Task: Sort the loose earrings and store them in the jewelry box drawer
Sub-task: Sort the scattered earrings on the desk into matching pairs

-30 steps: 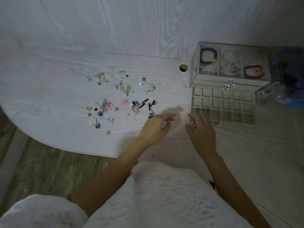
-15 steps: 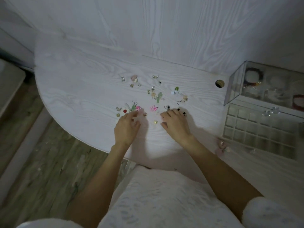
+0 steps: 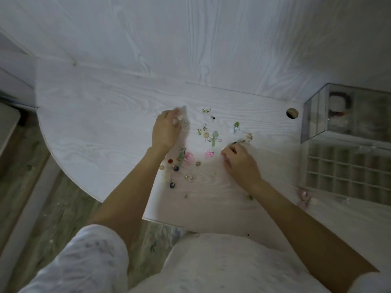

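Loose small earrings [image 3: 208, 137], mixed colours (green, pink, gold, blue, dark beads), lie scattered mid-frame on the white wood-grain tabletop [image 3: 105, 127]. One cluster sits centre: a green leaf-shaped dangle earring [image 3: 214, 138], a pale blue-and-green earring [image 3: 235, 127], and a bright pink bow-like earring [image 3: 209, 153]. A second cluster is lower left of it: a pink flower earring [image 3: 187, 156], a small red bead earring [image 3: 170, 160], and dark blue round bead earrings [image 3: 172, 184].

Left hand [image 3: 166, 130] is at the upper-left edge of the scatter, fingers curled down onto the tabletop around small pale pink pieces [image 3: 179, 121]; blurred, so cannot tell if it actually pinches one. Right hand [image 3: 240, 162] is at the right of the scatter, fingers curled, tips touching a thin dark earring [image 3: 238, 141]; cannot tell whether it is gripped.

Clear acrylic jewelry box [image 3: 347, 115] stands at the right edge of the frame, upper part, with blurred bracelets inside. Its pulled-out drawer with a grid of small square compartments [image 3: 347, 172] lies just below it at the right; the compartments are too blurry to read. A few pale pink pieces [image 3: 304, 196] sit on the tabletop just by the drawer's lower-left corner.

Round cable hole [image 3: 292, 112] in the tabletop sits left of the box. White lace-textured garment [image 3: 222, 267] fills the bottom of the frame. Wood-look floor [image 3: 25, 187] at lower left.
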